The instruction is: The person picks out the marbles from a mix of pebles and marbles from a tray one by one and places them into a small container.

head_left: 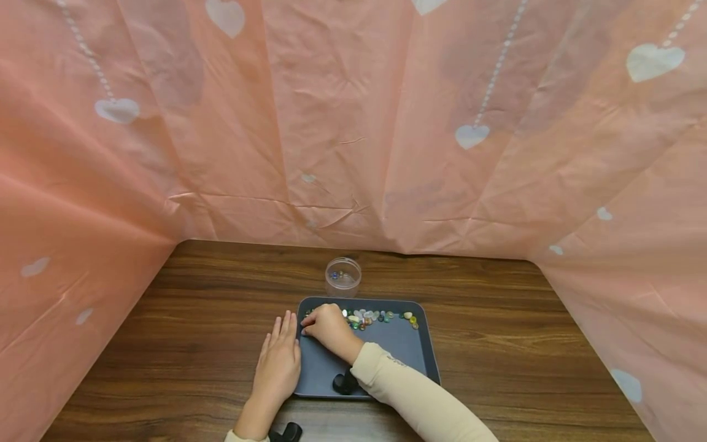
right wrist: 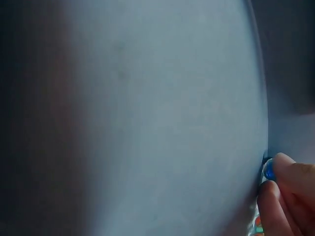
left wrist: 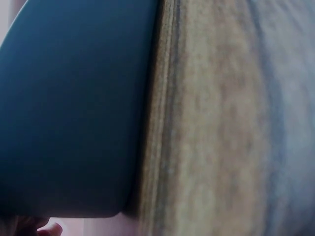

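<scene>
A dark grey tray (head_left: 386, 350) lies on the table. Along its far side are several small glass beads (head_left: 368, 315), some clear, others green, yellow or amber. My right hand (head_left: 333, 330) reaches across to the tray's far left corner, where thumb and fingers pinch a small blue glass bead (right wrist: 268, 170). More coloured beads show below those fingers in the right wrist view. Against the tray's left edge my left hand (head_left: 280, 362) rests with its fingers extended forward. The left wrist view is filled mostly by the tray's outer side (left wrist: 74, 108) and wood grain.
Behind the tray stands a clear round container (head_left: 343, 279) with several beads inside. Black wrist devices show under the right forearm (head_left: 397, 380) and beside the left wrist. A pink curtain (head_left: 353, 123) with white hearts encloses the wooden table (head_left: 497, 319) on three sides.
</scene>
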`<state>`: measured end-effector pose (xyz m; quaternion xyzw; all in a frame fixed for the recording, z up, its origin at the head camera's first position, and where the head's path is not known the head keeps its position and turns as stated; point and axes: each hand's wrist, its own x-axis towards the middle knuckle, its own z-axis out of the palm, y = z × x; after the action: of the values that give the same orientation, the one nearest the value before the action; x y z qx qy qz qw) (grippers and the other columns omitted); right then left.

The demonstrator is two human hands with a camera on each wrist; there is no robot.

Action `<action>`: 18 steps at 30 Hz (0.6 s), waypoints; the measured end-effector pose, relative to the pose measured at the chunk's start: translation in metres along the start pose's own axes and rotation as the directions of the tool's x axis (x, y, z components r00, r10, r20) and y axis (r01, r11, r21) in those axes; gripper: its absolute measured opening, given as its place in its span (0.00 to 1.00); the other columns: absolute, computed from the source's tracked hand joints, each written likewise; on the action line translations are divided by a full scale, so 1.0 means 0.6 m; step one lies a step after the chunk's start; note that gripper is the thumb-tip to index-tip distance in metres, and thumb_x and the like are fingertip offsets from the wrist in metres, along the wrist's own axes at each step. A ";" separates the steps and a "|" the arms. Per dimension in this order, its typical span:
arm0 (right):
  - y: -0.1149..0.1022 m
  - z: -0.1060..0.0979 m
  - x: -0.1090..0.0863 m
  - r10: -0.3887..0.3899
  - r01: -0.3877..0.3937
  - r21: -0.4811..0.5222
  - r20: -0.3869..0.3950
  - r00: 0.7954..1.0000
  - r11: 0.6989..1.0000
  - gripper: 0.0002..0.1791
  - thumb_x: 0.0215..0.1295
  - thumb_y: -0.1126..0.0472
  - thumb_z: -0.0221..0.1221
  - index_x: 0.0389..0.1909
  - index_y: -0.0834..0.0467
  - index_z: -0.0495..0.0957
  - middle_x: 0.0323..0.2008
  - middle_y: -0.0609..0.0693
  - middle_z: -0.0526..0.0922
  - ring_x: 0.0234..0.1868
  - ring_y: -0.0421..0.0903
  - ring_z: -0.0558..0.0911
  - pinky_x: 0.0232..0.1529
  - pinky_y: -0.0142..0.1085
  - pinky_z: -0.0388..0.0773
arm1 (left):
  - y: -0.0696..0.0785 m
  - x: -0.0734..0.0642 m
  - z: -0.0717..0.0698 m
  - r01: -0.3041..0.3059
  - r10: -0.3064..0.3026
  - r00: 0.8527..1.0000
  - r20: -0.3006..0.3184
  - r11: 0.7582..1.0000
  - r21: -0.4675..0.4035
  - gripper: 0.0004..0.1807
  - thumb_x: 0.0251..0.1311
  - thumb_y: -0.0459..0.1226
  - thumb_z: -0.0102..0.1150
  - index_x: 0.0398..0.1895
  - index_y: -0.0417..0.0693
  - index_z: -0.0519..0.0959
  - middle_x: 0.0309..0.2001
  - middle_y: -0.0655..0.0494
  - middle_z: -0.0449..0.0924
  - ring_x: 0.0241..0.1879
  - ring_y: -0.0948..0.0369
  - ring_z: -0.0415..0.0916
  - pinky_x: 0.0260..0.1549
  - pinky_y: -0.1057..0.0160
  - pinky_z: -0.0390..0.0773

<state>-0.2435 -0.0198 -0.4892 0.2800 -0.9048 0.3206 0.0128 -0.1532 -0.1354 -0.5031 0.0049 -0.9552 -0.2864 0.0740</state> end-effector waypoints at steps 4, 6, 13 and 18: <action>-0.002 -0.001 -0.001 -0.019 0.019 -0.024 0.000 1.000 1.000 0.04 0.52 0.65 0.72 0.30 0.59 0.90 0.29 0.51 0.91 0.35 0.43 0.89 0.33 0.24 0.82 | 0.000 0.000 0.000 0.011 -0.011 1.000 0.006 1.000 -0.009 0.29 0.73 0.35 0.44 0.75 0.35 0.59 0.77 0.41 0.56 0.77 0.41 0.51 0.72 0.36 0.54; 0.000 -0.004 -0.002 -0.007 0.007 0.009 -0.001 1.000 1.000 0.03 0.52 0.65 0.72 0.29 0.59 0.91 0.29 0.51 0.91 0.34 0.43 0.89 0.32 0.25 0.82 | 0.000 0.000 0.000 0.019 -0.018 1.000 0.015 1.000 -0.014 0.29 0.73 0.35 0.43 0.75 0.35 0.58 0.77 0.41 0.55 0.77 0.42 0.50 0.73 0.36 0.53; 0.020 -0.028 -0.001 0.187 -0.205 0.408 0.085 0.979 0.890 0.08 0.54 0.63 0.72 0.35 0.63 0.90 0.33 0.56 0.90 0.36 0.43 0.90 0.36 0.28 0.85 | 0.000 0.000 0.001 0.025 -0.025 1.000 0.014 1.000 -0.017 0.29 0.73 0.35 0.43 0.75 0.35 0.58 0.77 0.41 0.54 0.77 0.41 0.50 0.73 0.36 0.52; 0.037 -0.050 0.002 0.335 -0.399 0.816 0.269 0.903 0.418 0.16 0.63 0.72 0.62 0.50 0.77 0.80 0.46 0.66 0.87 0.40 0.43 0.89 0.48 0.36 0.85 | 0.000 0.000 0.001 0.018 -0.018 1.000 -0.001 1.000 -0.011 0.29 0.73 0.35 0.43 0.74 0.35 0.59 0.77 0.41 0.56 0.77 0.42 0.51 0.73 0.36 0.54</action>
<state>-0.2603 0.0114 -0.4778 0.0549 -0.6646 0.7100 -0.2262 -0.1535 -0.1349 -0.5034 0.0133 -0.9535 -0.2923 0.0721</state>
